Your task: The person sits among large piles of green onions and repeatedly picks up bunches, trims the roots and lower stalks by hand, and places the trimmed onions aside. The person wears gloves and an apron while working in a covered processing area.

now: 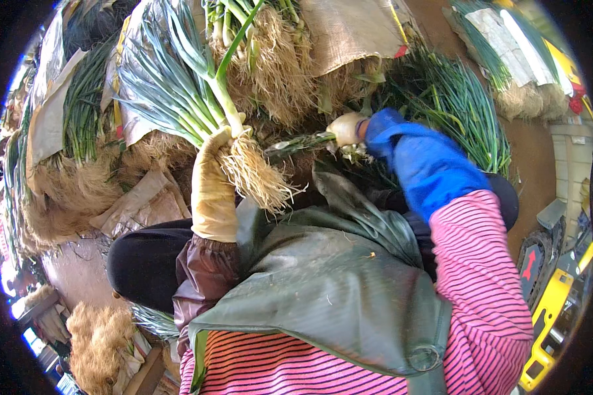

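My left hand [218, 140], in a pale yellow glove, is closed round the white stems of a bunch of green onions [197, 106]. Its leaves fan towards the upper left and its pale roots hang down to the right. My right hand [347, 129], in a whitish glove below a blue sleeve cover, is closed on some green leafy onion stalks [304, 143] with small pale bits under it; its fingers are partly hidden. Loose green onions [467, 113] lie just beyond my right forearm.
Wrapped onion bundles with brown roots [276, 74] lie in front, with more at the left [74, 187] and upper right [529, 101]. A brown paper sheet [146, 202] lies by my left knee. Yellow machinery [548, 321] stands at the right. A green apron [336, 291] covers my lap.
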Motion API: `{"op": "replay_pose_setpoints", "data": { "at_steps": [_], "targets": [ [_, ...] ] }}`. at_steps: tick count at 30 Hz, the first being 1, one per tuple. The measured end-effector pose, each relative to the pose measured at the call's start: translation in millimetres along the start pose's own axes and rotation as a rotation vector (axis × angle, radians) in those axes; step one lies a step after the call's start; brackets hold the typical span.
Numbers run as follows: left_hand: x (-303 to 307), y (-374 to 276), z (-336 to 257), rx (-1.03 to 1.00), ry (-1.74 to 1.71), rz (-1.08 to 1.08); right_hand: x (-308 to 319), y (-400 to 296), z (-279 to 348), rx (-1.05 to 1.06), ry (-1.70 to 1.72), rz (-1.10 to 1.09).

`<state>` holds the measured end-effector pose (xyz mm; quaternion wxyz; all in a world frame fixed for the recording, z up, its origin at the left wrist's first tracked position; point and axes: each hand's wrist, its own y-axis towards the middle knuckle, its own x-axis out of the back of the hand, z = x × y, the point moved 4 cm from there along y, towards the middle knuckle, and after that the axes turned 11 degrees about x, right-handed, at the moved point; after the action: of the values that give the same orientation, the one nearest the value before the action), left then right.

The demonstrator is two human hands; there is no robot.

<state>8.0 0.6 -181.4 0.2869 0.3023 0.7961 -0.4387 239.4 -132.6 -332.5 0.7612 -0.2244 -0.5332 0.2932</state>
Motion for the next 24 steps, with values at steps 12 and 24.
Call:
{"op": "replay_pose_setpoints", "data": {
  "at_steps": [12, 24],
  "targets": [
    [8.3, 2.6, 3.5, 0.006, 0.102, 0.133, 17.0, -356.6, -90.2, -0.743, 0.251, -0.186],
    [-14.2, -27.8, 7.5, 0.016, 0.397, 0.051, -234.3, -401.9, -49.8, -1.359, 0.304, -0.384]
  ]
}}
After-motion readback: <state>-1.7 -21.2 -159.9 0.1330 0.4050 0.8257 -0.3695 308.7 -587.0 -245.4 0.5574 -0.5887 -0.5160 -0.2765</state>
